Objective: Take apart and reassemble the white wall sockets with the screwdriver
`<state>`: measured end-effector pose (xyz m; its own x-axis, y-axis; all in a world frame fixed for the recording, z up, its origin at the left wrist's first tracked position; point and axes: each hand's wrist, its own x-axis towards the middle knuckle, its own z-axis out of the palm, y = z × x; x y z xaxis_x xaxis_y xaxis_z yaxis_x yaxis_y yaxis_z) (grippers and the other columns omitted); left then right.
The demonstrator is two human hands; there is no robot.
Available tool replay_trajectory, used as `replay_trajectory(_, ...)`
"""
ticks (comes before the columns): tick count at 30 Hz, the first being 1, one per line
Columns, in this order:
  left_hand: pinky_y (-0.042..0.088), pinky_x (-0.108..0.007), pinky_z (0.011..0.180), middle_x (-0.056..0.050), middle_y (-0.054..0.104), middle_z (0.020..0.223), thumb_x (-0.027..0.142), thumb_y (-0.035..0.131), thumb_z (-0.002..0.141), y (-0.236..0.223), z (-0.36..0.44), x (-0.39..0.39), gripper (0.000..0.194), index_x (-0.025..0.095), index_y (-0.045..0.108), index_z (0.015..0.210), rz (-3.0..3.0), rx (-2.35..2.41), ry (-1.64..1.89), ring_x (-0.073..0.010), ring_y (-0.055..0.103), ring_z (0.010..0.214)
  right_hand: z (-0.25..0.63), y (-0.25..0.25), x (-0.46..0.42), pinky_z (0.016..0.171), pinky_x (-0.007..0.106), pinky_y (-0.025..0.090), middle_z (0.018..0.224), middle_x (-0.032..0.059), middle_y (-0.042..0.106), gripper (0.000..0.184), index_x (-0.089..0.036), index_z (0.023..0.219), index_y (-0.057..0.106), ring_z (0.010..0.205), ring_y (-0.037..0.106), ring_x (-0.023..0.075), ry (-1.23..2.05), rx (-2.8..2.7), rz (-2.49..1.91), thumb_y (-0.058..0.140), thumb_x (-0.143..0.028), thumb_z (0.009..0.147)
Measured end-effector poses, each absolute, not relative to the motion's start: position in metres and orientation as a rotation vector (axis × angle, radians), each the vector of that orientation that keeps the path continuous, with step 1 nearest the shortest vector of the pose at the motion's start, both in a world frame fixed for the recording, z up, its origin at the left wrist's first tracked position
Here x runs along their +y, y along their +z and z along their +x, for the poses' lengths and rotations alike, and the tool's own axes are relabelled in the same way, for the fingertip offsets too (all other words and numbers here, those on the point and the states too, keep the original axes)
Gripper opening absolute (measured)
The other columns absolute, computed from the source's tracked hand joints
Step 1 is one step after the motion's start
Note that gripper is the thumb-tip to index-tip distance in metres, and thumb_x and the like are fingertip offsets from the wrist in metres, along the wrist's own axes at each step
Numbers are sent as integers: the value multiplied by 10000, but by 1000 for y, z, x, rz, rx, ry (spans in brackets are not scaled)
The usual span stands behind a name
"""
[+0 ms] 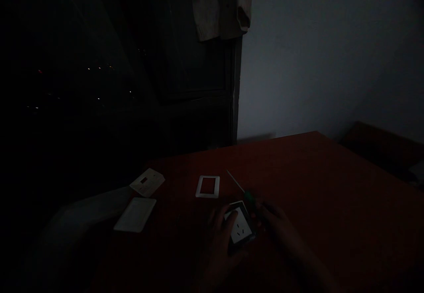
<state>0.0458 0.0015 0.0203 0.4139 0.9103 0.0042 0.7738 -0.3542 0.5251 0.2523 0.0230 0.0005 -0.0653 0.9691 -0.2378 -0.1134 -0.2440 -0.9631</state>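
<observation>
In dim light, my left hand [221,244] grips a wall socket [241,227] by its left side, thumb and fingers over the edges. The socket has a white slotted face and a dark surround, tilted on the table. Just right of it, my right hand [276,220] is closed round the green handle of a screwdriver [236,181], whose thin shaft points up and left, away from the socket. Behind the socket lies a white rectangular frame [198,193] with an open middle.
Both hands work over a reddish-brown table [314,187]. At its left lie a white flat plate [135,215] and a piece of paper or card [147,182] with a small dark slot. A pale wall [314,63] and a dark window [99,81] stand behind; a cloth [220,8] hangs above.
</observation>
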Motion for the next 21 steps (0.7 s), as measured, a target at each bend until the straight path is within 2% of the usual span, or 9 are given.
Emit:
replay_trajectory(5,371,-521,1062,-65,382,1466,319,779,648,23,50,4,819,307,415,1381,2197,1454,387,-346,360,1311,253,0,22,575,250,416,786,16,648,415,-200,953,652,667,572,158,1485,-1051,-1266,579,-582,807)
replay_trajectory(12,379,-509,1057,-46,368,1476,341,776,644,19,50,3,845,339,389,1394,2201,1439,406,-341,369,1305,254,0,23,566,255,419,782,27,647,422,-195,935,668,668,575,168,1468,-1096,-1264,578,-586,803)
replay_trajectory(21,388,-475,1041,-60,410,1431,351,734,665,22,55,1,755,312,441,1360,2191,1480,409,-332,404,1259,254,-3,24,580,256,426,781,17,655,439,-201,952,660,660,575,164,1474,-1048,-1295,598,-600,781)
